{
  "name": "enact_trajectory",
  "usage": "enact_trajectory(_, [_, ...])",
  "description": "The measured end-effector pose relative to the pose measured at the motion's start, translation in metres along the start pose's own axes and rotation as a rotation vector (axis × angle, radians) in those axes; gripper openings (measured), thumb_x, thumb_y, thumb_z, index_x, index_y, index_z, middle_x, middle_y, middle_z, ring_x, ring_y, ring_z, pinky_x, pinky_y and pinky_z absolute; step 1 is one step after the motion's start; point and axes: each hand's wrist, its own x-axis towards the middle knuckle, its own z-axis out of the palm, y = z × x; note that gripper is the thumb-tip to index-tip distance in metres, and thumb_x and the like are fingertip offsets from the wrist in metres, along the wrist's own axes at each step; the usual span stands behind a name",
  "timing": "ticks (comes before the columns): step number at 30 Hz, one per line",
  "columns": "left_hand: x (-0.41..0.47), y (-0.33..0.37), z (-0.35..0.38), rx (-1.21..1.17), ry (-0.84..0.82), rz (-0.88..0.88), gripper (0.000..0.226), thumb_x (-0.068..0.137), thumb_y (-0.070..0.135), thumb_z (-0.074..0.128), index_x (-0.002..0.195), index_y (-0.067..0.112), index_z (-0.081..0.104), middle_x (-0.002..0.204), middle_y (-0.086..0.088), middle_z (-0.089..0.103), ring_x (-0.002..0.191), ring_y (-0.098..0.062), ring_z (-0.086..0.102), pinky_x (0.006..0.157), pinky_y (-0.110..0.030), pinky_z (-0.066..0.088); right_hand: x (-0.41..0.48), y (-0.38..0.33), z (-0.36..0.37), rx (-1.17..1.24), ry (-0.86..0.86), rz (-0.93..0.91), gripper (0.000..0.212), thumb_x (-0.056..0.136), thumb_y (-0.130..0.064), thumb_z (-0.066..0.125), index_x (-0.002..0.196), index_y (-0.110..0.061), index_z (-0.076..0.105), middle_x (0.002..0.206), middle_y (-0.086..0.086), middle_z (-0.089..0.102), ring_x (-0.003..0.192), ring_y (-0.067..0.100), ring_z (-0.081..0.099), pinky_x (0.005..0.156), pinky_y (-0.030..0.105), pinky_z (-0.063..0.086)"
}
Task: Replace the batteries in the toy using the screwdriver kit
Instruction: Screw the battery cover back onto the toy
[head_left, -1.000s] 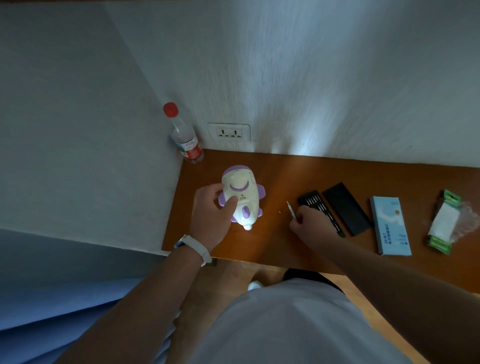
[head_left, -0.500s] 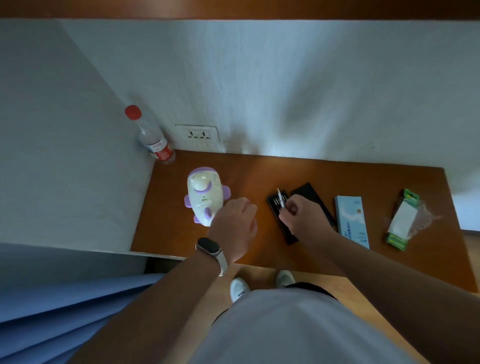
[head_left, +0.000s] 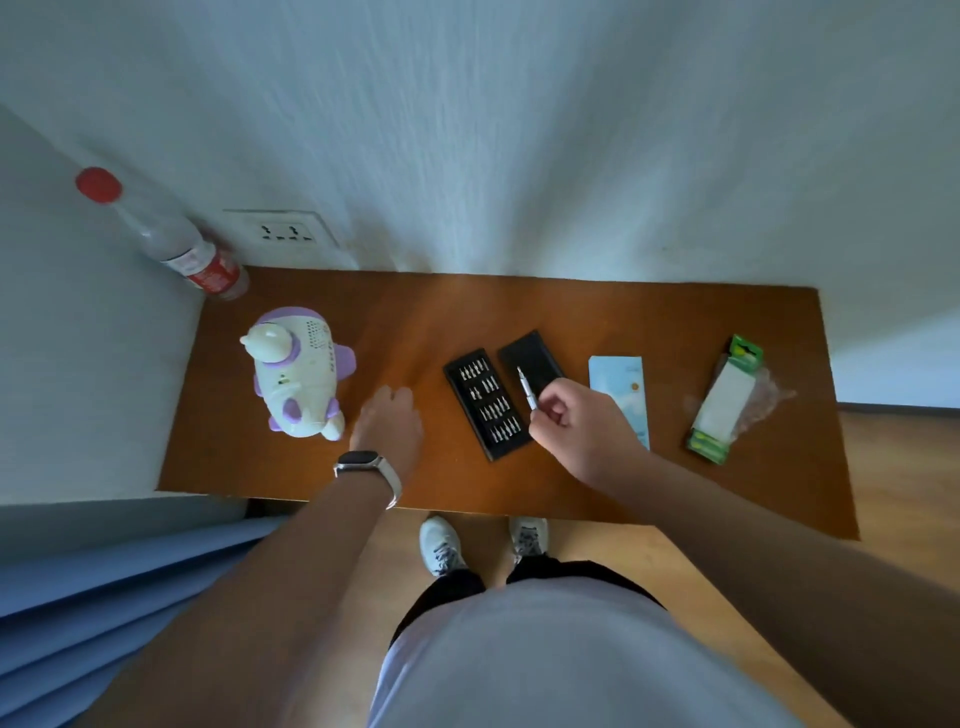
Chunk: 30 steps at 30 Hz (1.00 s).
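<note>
Silver screwdriver (head_left: 525, 389) pinched in your right hand (head_left: 576, 431), left hand (head_left: 387, 423) relaxed and empty beside the toy (head_left: 298, 371); fumble it over the bit tray (head_left: 485, 402) just left and bits could scatter.

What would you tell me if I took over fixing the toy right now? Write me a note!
Left hand: open, holding nothing, above the table between toy and bit tray.
Right hand: pinches the screwdriver over the bit tray.
Battery pack: far right on the table.
Done: kit opened, screwdriver out.
To do: unscrew the toy, swap batteries, close it.
</note>
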Motion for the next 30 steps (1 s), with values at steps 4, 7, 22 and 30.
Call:
enact_trajectory(4, [0.008,0.002,0.008,-0.103,-0.010,-0.132,0.024,0.102,0.019,0.054,0.123,0.009,0.059,0.115,-0.012,0.061,0.105,-0.028,0.061,0.082,-0.033,0.050,-0.005,0.015,-0.006,0.023,-0.020,-0.001,0.010,0.090,-0.026,0.064,0.084,-0.019,0.060,0.069,-0.008,0.060,0.068,0.011,0.057,0.053,0.016,0.041])
enact_trajectory(7, [0.012,0.002,0.012,-0.124,-0.015,-0.161,0.027,0.101,0.019,0.056,0.127,0.011,0.059,0.118,-0.010,0.061,0.106,-0.028,0.061,0.085,-0.033,0.051,-0.008,0.024,-0.009,0.006,-0.021,0.011,0.010,0.090,-0.024,0.064,0.086,-0.016,0.061,0.071,-0.007,0.060,0.067,0.013,0.058,0.056,0.018,0.044])
enact_trajectory(22, [0.030,-0.009,0.015,-0.086,-0.054,-0.189,0.023,0.098,0.005,0.055,0.119,0.008,0.064,0.112,-0.014,0.061,0.092,-0.026,0.058,0.078,-0.032,0.047,-0.016,0.036,-0.012,0.053,-0.018,0.018,0.011,0.091,-0.028,0.064,0.083,-0.028,0.055,0.073,-0.011,0.062,0.073,0.007,0.060,0.057,0.012,0.046])
enact_trajectory(30, [0.021,-0.005,0.017,-0.156,-0.006,-0.254,0.031,0.097,0.003,0.058,0.126,0.012,0.062,0.121,-0.011,0.059,0.099,-0.027,0.060,0.077,-0.028,0.042,-0.016,0.035,-0.010,0.041,-0.033,0.024,0.009,0.092,-0.028,0.064,0.087,-0.027,0.056,0.075,-0.013,0.061,0.072,0.009,0.061,0.060,0.012,0.047])
